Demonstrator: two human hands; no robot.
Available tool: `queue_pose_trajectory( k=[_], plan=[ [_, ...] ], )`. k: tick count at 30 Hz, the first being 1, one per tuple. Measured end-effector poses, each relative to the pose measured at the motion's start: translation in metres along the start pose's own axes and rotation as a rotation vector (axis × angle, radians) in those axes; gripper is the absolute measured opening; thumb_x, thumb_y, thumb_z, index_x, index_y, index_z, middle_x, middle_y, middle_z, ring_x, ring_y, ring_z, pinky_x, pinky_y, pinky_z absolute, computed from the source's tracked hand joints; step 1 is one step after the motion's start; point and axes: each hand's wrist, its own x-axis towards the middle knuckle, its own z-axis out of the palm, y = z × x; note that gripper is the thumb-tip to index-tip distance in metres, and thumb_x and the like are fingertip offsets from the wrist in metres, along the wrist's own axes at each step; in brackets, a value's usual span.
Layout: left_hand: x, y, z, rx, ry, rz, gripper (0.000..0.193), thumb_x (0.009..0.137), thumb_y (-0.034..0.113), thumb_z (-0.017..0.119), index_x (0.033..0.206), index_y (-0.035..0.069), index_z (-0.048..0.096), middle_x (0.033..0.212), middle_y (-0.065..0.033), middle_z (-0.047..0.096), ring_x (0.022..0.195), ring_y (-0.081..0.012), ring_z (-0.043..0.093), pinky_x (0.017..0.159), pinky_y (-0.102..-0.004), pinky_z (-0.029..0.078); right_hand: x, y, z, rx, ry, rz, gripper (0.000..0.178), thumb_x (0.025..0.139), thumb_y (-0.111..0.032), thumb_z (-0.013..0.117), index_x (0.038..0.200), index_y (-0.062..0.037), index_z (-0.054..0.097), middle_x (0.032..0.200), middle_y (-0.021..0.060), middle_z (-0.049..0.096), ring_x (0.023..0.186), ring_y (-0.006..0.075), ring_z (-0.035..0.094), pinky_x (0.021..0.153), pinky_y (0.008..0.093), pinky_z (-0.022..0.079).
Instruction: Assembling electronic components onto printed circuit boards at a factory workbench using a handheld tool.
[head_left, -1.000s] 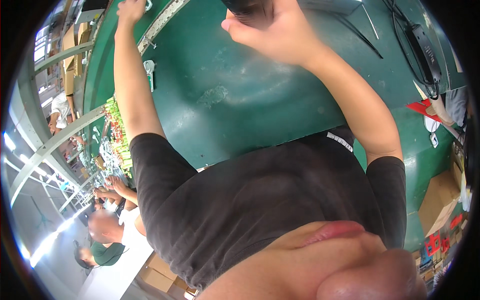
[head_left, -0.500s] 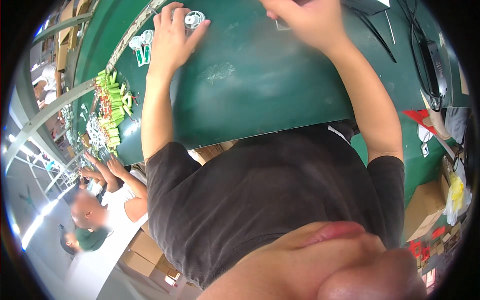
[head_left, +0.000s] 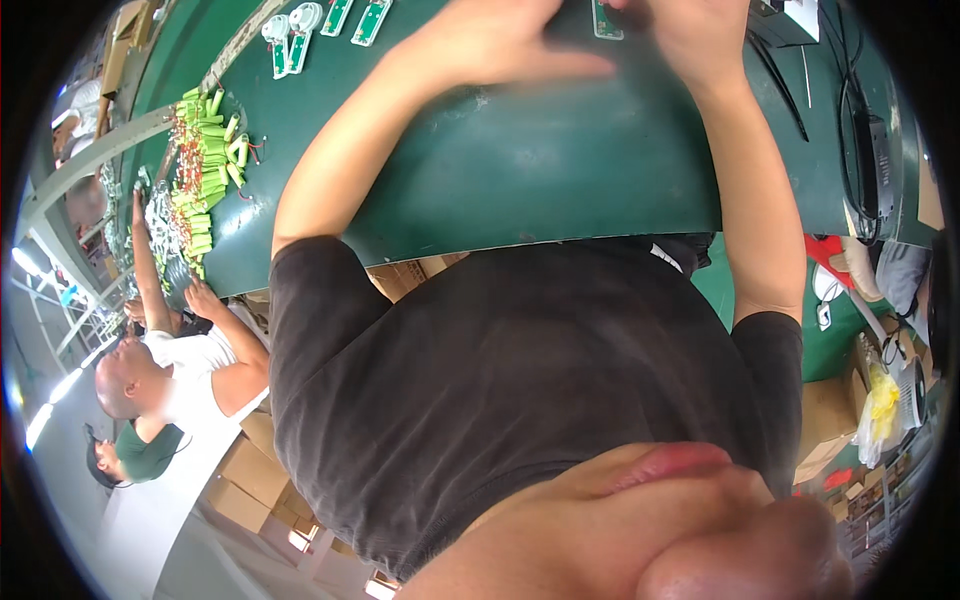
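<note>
My left hand [head_left: 495, 45] reaches across the top of the view, slightly blurred, thumb stretched out to the right. Its fingertips run past the upper edge, and nothing shows in its grasp. Close by on the right is my right hand [head_left: 695, 40], its fingers closed at the upper end of a green circuit board [head_left: 607, 22]. The board's top is cut off by the view. Left of my left forearm lie two more green circuit boards, one [head_left: 372, 22] beside the other [head_left: 336, 16]. Farther left, two boards with white round parts [head_left: 305, 18] rest side by side.
Green cylindrical cells with red wires [head_left: 205, 160] are heaped along the table's left side. At the right lie black cables [head_left: 848, 110], a power strip [head_left: 880, 165] and a white box [head_left: 795, 20]. Co-workers [head_left: 150, 370] sit at the left.
My left hand has left the white round part and swung right, toward my right hand. The circuit board at my right hand shows more now. The whole view has shifted a little.
</note>
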Motion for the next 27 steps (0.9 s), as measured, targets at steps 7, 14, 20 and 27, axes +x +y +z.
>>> queue_pose_trajectory(
  k=[7,14,20,27],
  plan=[
    [0.002,-0.025,0.033,-0.125,0.135,0.067,0.089,0.077,0.027,0.087,0.148,-0.002,0.042,0.143,-0.0238,0.048,0.133,-0.0428,0.045,0.114,-0.0491,0.037,0.003,0.002,0.003,0.072,-0.04,-0.028,0.049,0.09,0.011,0.061,0.136,0.0025,0.047,0.08,0.0053,0.061,0.057,0.0103,0.056,0.054,0.025,0.045],
    [0.0,-0.03,0.04,-0.069,0.233,0.137,0.09,0.075,0.028,0.088,0.146,-0.004,0.043,0.144,-0.0245,0.049,0.131,-0.0432,0.047,0.113,-0.0478,0.04,0.01,-0.004,-0.001,0.083,-0.166,-0.317,0.046,0.096,0.005,0.057,0.139,0.0001,0.041,0.075,0.0071,0.056,0.054,0.0132,0.053,0.056,0.0281,0.049],
    [-0.005,-0.033,0.041,-0.095,0.249,0.15,0.089,0.075,0.028,0.087,0.147,-0.004,0.043,0.144,-0.0238,0.049,0.129,-0.0429,0.048,0.111,-0.0477,0.041,0.008,0.0,0.004,0.102,-0.261,-0.257,0.044,0.095,0.005,0.059,0.136,-0.0005,0.042,0.076,0.0068,0.056,0.055,0.0124,0.055,0.057,0.0273,0.049],
    [-0.005,-0.032,0.04,-0.121,0.238,0.146,0.087,0.076,0.027,0.085,0.147,0.002,0.044,0.144,-0.021,0.049,0.125,-0.0416,0.049,0.109,-0.0474,0.042,0.01,0.017,-0.002,-0.033,-0.272,-0.297,0.043,0.094,0.006,0.06,0.133,0.0008,0.042,0.075,0.0064,0.057,0.055,0.0114,0.055,0.056,0.0244,0.047]
  ],
)
